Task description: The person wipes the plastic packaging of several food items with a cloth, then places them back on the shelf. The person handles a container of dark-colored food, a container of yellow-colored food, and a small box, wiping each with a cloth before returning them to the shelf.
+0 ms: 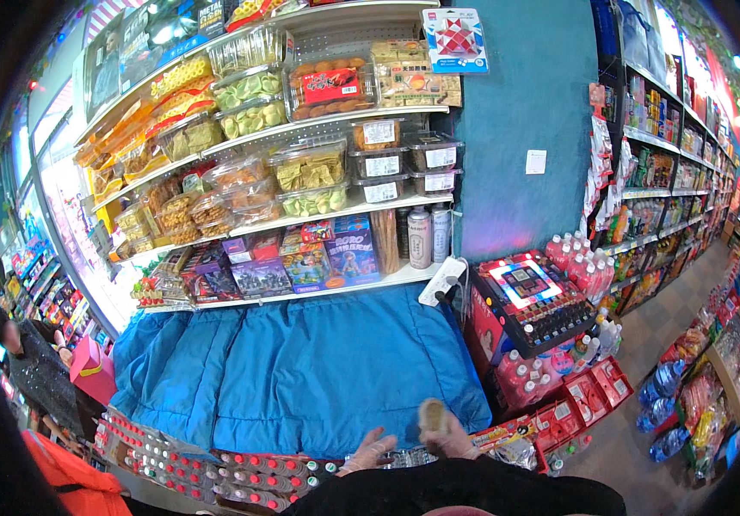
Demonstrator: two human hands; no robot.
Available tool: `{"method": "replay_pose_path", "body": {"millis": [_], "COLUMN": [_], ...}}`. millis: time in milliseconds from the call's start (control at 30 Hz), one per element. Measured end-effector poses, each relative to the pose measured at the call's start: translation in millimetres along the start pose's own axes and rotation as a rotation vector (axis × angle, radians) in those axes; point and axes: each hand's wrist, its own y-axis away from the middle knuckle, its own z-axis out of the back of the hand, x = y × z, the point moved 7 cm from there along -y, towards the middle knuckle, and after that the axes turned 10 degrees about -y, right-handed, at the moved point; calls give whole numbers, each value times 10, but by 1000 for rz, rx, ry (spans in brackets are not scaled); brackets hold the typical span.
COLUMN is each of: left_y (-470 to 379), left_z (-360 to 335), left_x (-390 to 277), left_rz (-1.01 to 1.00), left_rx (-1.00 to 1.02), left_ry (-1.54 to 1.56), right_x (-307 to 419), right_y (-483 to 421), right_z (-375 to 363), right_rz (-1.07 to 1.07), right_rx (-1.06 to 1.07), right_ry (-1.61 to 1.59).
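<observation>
My right hand is closed around a tan, rounded object, perhaps a brush, held upright near the front edge of the quilted blue cover. To its left, my left hand stands with fingers apart, holding nothing visible. Both hands seem to wear thin clear gloves. Beyond the cover, shelves hold plastic boxes of snacks, boxed toys and metallic bottles.
A white power strip hangs at the cover's back right corner, beside a lit game machine. Bottles with red caps line the front edge. Red crates stand right. At far left is a person; an orange-red garment is nearer.
</observation>
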Motion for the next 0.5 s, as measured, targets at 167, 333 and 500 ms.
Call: {"method": "replay_pose_path", "body": {"millis": [167, 333, 500], "left_y": [239, 58, -382], "left_z": [-278, 260, 851], "left_x": [-178, -58, 233], "left_rz": [0, -246, -179], "left_rx": [140, -164, -176], "left_ry": [319, 268, 71], "right_x": [-137, 215, 487], "right_y": [-144, -29, 239], "right_z": [-811, -219, 351], "right_rz": [-13, -176, -187], "right_rx": [626, 276, 0], "right_ry": [117, -47, 58]}}
